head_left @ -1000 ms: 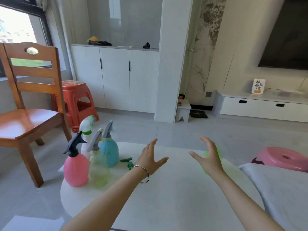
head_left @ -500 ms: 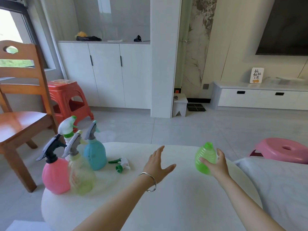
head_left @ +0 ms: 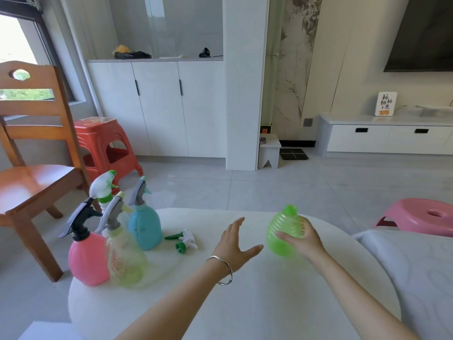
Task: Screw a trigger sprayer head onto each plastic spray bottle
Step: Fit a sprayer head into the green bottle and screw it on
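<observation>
- While no brand or label can be read on any bottle, a small white sign [head_left: 385,103] on the low cabinet at two o'clock carries dark characters too small to read.
- The right hand [head_left: 305,238] has its grip closed around the ribbed, translucent green bottle [head_left: 282,231], held tilted at one o'clock with its threaded neck bare.
- The left hand [head_left: 235,244] hovers with its grip spread wide, touching nothing.
- The loose white-and-green sprayer head [head_left: 183,240] lies on its side at eleven o'clock, between the left hand and the blue bottle [head_left: 144,228].
- The pink bottle [head_left: 85,261], yellow bottle [head_left: 125,261] and blue bottle cluster at ten o'clock near the rounded edge of the white worktop [head_left: 245,303], each capped with a sprayer.
- The near and middle worktop lies bare.
</observation>
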